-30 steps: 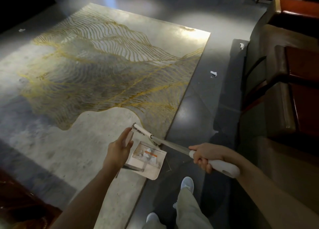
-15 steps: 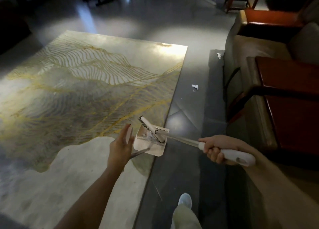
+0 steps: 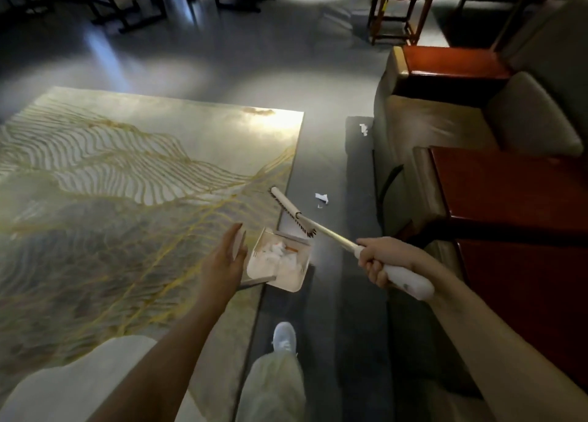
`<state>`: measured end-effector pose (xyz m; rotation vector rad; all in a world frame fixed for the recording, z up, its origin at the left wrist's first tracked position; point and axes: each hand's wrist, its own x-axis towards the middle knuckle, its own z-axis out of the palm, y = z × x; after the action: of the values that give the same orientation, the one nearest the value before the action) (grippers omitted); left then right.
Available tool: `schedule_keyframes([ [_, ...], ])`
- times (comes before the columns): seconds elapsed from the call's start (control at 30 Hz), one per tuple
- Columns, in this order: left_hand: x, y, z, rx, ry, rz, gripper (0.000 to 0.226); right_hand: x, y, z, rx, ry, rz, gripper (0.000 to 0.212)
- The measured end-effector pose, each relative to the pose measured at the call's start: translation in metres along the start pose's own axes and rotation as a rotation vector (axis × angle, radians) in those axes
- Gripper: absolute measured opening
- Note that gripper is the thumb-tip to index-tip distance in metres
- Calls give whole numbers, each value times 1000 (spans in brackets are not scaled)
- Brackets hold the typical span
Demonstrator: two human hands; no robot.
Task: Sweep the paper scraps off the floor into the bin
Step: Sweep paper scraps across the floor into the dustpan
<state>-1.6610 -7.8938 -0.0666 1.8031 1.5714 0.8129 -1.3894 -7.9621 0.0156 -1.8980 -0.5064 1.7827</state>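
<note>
**Scraps in the pan, more on the dark floor**

At left, a pale rug (image 3: 127, 199) with gold wavy lines lies on the glossy grey floor (image 3: 222, 71). At the rug's right edge the left hand (image 3: 226, 256) holds the dustpan (image 3: 280, 281) by its upright handle, fingers nearly straight along it, thumb hidden. White paper scraps (image 3: 273, 253) lie heaped in the pan. Just beyond, the brush (image 3: 291, 210) hangs over the rug's edge, its white handle gripped in the curled fingers of the right hand (image 3: 378, 259). A loose scrap (image 3: 322, 198) lies near the brush, another scrap (image 3: 363, 129) beside the grey sofa (image 3: 423, 129). A red-brown wooden table (image 3: 509, 199) stands at right, with a wooden chair (image 3: 401, 14) farther back.
</note>
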Motion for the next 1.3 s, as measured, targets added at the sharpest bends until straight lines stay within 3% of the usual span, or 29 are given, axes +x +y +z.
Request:
schedule_keyframes([
  [0.1,70,7,31,-22,-61,-37,46,65,-46,-23,27,67,2,21],
  [0.33,201,33,87,57,-185,-20,45,192,-128,-90,29,114,-23,39],
  [0.47,250,40,118,51,-284,-116,45,257,-177,-136,-31,116,14,44],
  [0.73,309,37,159,93,-282,-197,45,348,-243,-186,-262,88,110,55],
  [0.87,318,38,163,43,-302,-257,45,367,-258,-184,-339,19,176,48],
  [1.03,342,47,179,-13,-205,-292,43,340,-259,-168,-498,-84,267,49],
  [1.17,366,62,188,-18,-200,-256,46,316,-272,-180,-273,-177,470,60],
  [1.3,378,63,187,2,-243,-201,47,287,-290,-210,-96,-196,520,72],
])
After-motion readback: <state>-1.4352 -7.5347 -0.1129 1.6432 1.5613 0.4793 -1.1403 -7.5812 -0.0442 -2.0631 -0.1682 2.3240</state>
